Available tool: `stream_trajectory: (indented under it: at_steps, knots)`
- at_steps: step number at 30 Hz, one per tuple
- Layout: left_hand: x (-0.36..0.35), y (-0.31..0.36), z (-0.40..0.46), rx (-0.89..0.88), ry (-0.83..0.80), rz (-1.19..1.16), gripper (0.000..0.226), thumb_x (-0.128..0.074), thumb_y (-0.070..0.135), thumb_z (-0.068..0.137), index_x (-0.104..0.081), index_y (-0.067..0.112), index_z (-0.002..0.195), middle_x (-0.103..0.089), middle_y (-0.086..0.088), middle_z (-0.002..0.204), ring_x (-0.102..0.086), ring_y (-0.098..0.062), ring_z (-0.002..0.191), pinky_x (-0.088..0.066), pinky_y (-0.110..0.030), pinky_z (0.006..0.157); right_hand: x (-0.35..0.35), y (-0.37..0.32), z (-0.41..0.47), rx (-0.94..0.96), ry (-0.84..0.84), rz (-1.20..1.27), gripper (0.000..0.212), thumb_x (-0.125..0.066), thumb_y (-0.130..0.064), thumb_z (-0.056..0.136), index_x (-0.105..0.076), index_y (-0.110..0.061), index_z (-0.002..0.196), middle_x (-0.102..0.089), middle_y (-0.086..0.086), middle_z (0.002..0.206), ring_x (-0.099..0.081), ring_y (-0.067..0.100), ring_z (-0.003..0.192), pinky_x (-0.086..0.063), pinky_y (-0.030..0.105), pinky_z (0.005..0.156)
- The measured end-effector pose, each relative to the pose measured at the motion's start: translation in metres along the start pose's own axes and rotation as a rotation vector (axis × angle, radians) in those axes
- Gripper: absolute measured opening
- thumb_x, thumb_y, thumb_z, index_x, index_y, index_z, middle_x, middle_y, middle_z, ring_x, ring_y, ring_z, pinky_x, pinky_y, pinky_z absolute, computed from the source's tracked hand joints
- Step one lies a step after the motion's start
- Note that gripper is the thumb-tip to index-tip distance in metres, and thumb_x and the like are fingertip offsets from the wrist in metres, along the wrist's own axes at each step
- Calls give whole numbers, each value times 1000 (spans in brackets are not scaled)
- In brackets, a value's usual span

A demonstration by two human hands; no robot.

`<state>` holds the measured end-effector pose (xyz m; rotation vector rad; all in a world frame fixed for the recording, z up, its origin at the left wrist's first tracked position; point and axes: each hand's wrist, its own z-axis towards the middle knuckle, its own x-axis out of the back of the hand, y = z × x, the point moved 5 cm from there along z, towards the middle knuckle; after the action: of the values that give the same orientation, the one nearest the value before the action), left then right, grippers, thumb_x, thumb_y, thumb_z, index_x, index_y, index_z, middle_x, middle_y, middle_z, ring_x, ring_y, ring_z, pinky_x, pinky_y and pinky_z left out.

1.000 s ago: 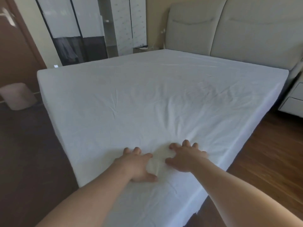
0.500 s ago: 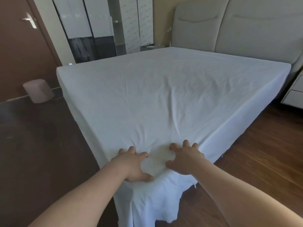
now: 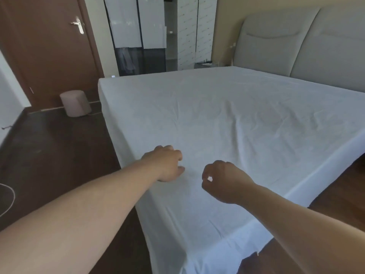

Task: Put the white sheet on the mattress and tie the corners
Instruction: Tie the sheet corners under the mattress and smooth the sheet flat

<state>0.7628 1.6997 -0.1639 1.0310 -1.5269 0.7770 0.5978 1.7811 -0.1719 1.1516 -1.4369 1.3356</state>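
Both hands now off white sheet (image 3: 227, 119)

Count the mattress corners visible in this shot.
3. Near corner below the hands, draped by the white sheet; left corner by the wardrobe; far corner at the headboard. The fourth lies out of frame.

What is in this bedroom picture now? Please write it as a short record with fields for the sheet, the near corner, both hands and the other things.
sheet: white sheet spread over the whole mattress top, lightly wrinkled
near corner: cloth hangs loose down toward the floor; no knot visible
left hand: fingers curled, over the sheet near the left edge; whether it holds cloth cannot be told
right hand: fingers curled, above the sheet; grip unclear
headboard: padded, behind the bed
stool: round, pale, near the brown door
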Motion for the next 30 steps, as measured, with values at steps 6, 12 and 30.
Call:
stream_trajectory:
  at_steps: [6, 12, 30]
  knots:
    - [-6, -15, 135, 81, 144, -128, 66, -34, 64, 102, -15, 43, 162, 8, 6, 173, 11, -25, 158, -4, -71, 120, -26, 7, 119, -67, 61, -61, 52, -47, -58, 97, -48, -38, 145, -38, -6, 155, -24, 25, 150, -27, 58, 117]
    - [-63, -118, 165, 232, -56, -141, 67, -17, 72, 101, 0, 50, 161, 18, 15, 170, 17, -20, 158, -1, -75, 117, -58, -23, 182, -134, -39, -57, 82, -32, -80, 89, -19, -38, 158, -8, -4, 170, 0, 29, 157, -11, 72, 115]
    - [-109, 10, -32, -64, -145, -110, 75, -16, 69, 102, 15, 35, 162, 32, 7, 167, 29, -28, 154, 6, -65, 122, -110, -22, -50, -84, -157, -116, 93, 9, -82, 80, 10, -36, 161, 20, -2, 170, 21, 26, 156, 5, 59, 123]
